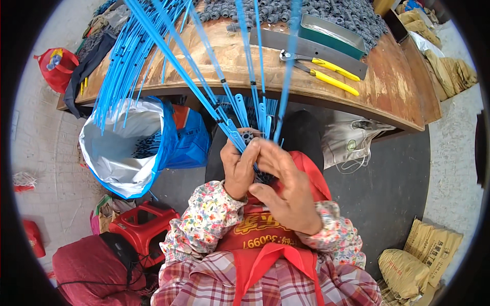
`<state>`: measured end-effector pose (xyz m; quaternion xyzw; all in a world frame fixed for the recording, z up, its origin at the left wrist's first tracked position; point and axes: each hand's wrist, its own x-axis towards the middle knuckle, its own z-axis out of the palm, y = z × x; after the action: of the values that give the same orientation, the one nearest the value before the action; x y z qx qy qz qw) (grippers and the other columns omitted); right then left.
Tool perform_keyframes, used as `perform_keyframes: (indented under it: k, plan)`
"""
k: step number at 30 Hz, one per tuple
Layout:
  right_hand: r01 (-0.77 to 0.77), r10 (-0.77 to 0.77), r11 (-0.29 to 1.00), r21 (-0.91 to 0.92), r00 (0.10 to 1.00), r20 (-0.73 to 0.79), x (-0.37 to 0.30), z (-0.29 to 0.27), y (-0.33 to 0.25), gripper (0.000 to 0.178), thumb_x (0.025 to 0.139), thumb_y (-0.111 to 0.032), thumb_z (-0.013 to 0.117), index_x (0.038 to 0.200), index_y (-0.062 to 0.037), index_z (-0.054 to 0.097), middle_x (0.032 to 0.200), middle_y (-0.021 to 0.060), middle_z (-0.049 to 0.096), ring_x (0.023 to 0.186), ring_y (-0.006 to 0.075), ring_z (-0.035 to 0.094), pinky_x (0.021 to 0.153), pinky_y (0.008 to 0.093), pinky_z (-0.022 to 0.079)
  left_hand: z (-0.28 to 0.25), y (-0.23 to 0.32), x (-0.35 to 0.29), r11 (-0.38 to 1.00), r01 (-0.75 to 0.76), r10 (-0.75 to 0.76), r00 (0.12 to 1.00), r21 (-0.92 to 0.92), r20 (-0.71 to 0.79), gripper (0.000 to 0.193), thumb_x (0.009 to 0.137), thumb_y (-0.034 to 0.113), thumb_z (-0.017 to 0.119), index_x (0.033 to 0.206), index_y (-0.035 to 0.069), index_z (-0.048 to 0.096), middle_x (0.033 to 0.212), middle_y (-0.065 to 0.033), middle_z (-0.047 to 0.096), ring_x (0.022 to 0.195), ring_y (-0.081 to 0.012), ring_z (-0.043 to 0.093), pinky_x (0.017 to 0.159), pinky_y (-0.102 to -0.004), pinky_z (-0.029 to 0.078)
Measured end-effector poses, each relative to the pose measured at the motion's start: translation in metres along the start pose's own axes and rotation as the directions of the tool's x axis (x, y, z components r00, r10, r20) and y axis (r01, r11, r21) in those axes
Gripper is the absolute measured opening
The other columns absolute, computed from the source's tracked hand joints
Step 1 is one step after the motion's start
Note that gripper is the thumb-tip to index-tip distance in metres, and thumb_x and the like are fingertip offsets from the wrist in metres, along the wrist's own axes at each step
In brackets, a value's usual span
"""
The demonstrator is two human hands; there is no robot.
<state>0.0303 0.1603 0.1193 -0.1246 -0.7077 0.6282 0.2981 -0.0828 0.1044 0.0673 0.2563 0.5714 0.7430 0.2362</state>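
My left hand is closed around a small dark round hub, its thumb and fingers pressing at the sides. Long blue ribs with black marks fan up and away from the hub over the table edge. My right hand is held close against the hub's right side, fingers extended and bent forward, thumb apart below them. One blue rib just beyond the right fingers is smeared by motion. The right fingertips are partly hidden near the hub, so whether they touch that rib is unclear.
A worn wooden table holds a pile of grey fittings, a bundle of blue ribs, yellow-handled pliers and a green tray. Left of my knees stands a silver-lined blue bag; a red stool sits behind it.
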Motion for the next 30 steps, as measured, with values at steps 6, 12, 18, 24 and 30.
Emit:
perform_keyframes:
  k: [6, 12, 18, 24, 30]
  plan:
    - [-0.157, 0.114, 0.965, -0.21, 0.972, -0.205, -0.003, -0.048, -0.001, 0.008, 0.083, 0.002, 0.059, 0.089, 0.0051, 0.063, 0.084, 0.0115, 0.064, 0.075, 0.0148, 0.062, 0.068, 0.0238, 0.05, -0.012, 0.008, 0.005, 1.0, -0.009, 0.005, 0.977, 0.017, 0.212, 0.014, 0.085, 0.012, 0.06, 0.091, 0.0, 0.058, 0.065, 0.0031, 0.052, 0.058, -0.0052, 0.046, 0.053, -0.022, 0.037]
    - [-0.063, 0.062, 0.997, -0.042, 0.998, -0.025, 0.008, -0.06, 0.01, 0.007, 0.086, 0.003, 0.056, 0.09, 0.0055, 0.061, 0.087, 0.0103, 0.065, 0.077, 0.0142, 0.063, 0.068, 0.0232, 0.05, -0.012, 0.005, 0.009, 0.994, -0.081, 0.047, 0.911, 0.066, 0.409, 0.01, 0.077, 0.008, 0.064, 0.083, 0.001, 0.06, 0.062, -0.0014, 0.051, 0.055, -0.0077, 0.046, 0.052, -0.0239, 0.037]
    - [-0.091, 0.114, 0.961, 0.262, 0.991, -0.072, 0.0, -0.061, 0.025, 0.012, 0.091, -0.003, 0.054, 0.096, 0.0057, 0.06, 0.089, 0.0091, 0.065, 0.078, 0.013, 0.062, 0.069, 0.0243, 0.05, -0.007, 0.015, 0.01, 0.991, -0.073, 0.008, 0.87, 0.113, 0.492, 0.01, 0.075, 0.007, 0.064, 0.081, 0.001, 0.058, 0.061, -0.0055, 0.053, 0.054, -0.0126, 0.05, 0.052, -0.0267, 0.039]
    - [-0.14, 0.148, 0.969, 0.206, 0.989, -0.027, -0.005, -0.059, 0.028, 0.016, 0.09, -0.005, 0.057, 0.101, 0.0064, 0.059, 0.086, 0.0092, 0.065, 0.077, 0.0127, 0.062, 0.069, 0.0244, 0.051, -0.002, 0.011, 0.007, 0.989, -0.095, 0.027, 0.869, 0.113, 0.494, 0.011, 0.073, 0.004, 0.062, 0.082, 0.0, 0.057, 0.063, -0.0091, 0.054, 0.055, -0.0189, 0.055, 0.052, -0.0319, 0.04]
    - [-0.294, 0.283, 0.953, 0.074, 0.95, 0.129, 0.007, -0.063, 0.005, 0.017, 0.084, -0.003, 0.064, 0.098, 0.006, 0.061, 0.081, 0.0096, 0.065, 0.074, 0.0118, 0.061, 0.065, 0.0236, 0.05, -0.001, 0.013, 0.008, 0.949, -0.247, 0.09, 0.806, 0.196, 0.585, 0.014, 0.072, 0.002, 0.06, 0.084, -0.001, 0.055, 0.064, -0.0111, 0.052, 0.054, -0.0201, 0.052, 0.051, -0.0331, 0.04]
